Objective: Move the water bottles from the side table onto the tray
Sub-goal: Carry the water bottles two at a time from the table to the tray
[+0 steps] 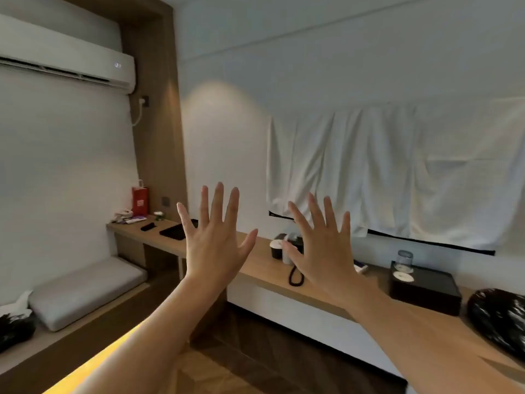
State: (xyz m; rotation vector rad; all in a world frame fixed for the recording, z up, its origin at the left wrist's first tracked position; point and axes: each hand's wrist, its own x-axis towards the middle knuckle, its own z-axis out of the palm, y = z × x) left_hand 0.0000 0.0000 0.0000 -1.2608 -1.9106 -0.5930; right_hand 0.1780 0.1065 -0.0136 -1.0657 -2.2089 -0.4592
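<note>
Nothing has been moved yet, and I judge this to be the start, before any reach. Both hands are raised at the centre of the frame with their backs to the camera. The left hand (216, 245) and the right hand (321, 257) each have their fingers spread straight and hold nothing.

No water bottles show anywhere in this view. I cannot tell which piece of furniture is the side table, so their place is unknown from here. The next move probably calls for lowering the hands and turning the head to find the bottles before any grasp.

The likely goal is the black rectangular tray (426, 297) with raised walls, at the right of the frame on the long pale wooden counter (261, 265). It already holds a clear drinking glass (404, 258) standing at its back left corner, and two round white discs (403, 277), perhaps coasters, beside the glass. The rest of its floor looks bare, so bottles would fit there.

A flatter black mat or tray (174, 231) lies on the counter at centre left and appears to hold nothing. A black cup with a white lid (275, 248) stands between the hands; its contents are hidden. A red paper bag (139, 200) stands upright at the counter's far left end. A shiny black plastic bag (497, 317) bulges at the right edge, its contents unseen.
</note>
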